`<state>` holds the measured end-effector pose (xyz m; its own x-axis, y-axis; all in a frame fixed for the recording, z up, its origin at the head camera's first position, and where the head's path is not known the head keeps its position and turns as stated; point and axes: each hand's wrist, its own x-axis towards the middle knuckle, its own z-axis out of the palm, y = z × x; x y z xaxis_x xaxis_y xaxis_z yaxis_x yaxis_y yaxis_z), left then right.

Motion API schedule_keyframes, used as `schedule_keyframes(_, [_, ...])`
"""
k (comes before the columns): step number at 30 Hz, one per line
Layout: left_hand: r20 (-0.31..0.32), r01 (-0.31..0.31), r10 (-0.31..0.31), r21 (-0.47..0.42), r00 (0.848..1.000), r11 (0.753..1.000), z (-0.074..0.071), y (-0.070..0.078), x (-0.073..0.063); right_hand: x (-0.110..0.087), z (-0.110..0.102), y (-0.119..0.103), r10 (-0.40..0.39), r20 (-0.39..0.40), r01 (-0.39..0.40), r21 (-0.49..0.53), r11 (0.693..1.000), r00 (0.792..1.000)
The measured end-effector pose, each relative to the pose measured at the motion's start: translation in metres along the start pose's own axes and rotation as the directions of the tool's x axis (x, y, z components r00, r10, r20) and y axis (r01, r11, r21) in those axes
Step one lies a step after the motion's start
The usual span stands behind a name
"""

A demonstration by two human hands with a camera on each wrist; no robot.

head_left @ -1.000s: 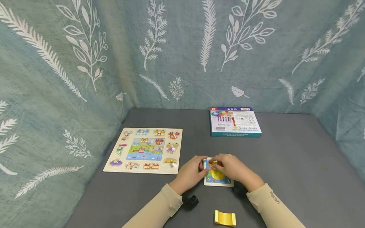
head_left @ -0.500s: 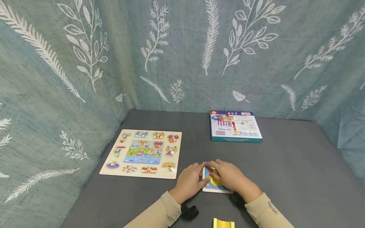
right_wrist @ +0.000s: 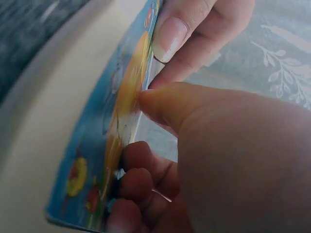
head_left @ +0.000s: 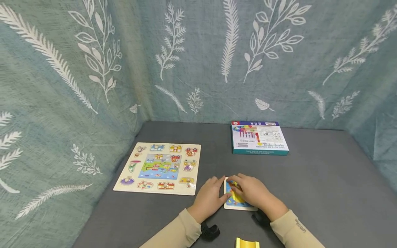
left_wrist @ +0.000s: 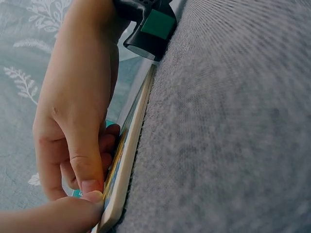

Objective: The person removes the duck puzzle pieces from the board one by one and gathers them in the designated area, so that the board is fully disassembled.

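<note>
On the grey table (head_left: 310, 168), close to the front, has one small board (head_left: 234, 206) lying flat between two hands. Holds its left edge with the left hand (head_left: 208, 197), thumb over the face, fingers along the side. Touches its yellow part (head_left: 238, 198) with the thumb and bent fingers of the right hand (head_left: 252, 191); cannot tell if pinching or just pressing there. Hides much of the picture under both hands. Wears two black cameras (head_left: 210, 232), one at each wrist, and two tan sleeves (head_left: 176, 227). Off to the left, has one big board (head_left: 177, 188), with ten little pictures in a ring around one middle picture. Behind the small board, a bit to the right and well apart, has one flat box (head_left: 260, 139). Nearer the front, has one yellow block (head_left: 247, 244) with a dip on top, cut off by the bottom of the view. At the back, has blue-green cloth (head_left: 204, 51) with white leaves.
</note>
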<state>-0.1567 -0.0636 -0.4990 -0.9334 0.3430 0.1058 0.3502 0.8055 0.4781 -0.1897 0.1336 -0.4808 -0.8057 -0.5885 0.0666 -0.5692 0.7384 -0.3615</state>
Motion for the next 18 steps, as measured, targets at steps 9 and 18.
schedule_keyframes(9, [-0.031, -0.017, 0.018, 0.036, 0.999, 0.999, -0.0028, -0.0004, 0.0038, 0.0058, -0.0018, -0.0041, 0.060, 0.002, -0.060, 0.011, 0.998, 0.998])
schedule_keyframes(18, [-0.018, 0.013, -0.013, 0.017, 1.000, 1.000, 0.0000, 0.0012, 0.0014, 0.0037, 0.0027, -0.0102, 0.060, -0.021, -0.061, -0.028, 0.998, 0.998])
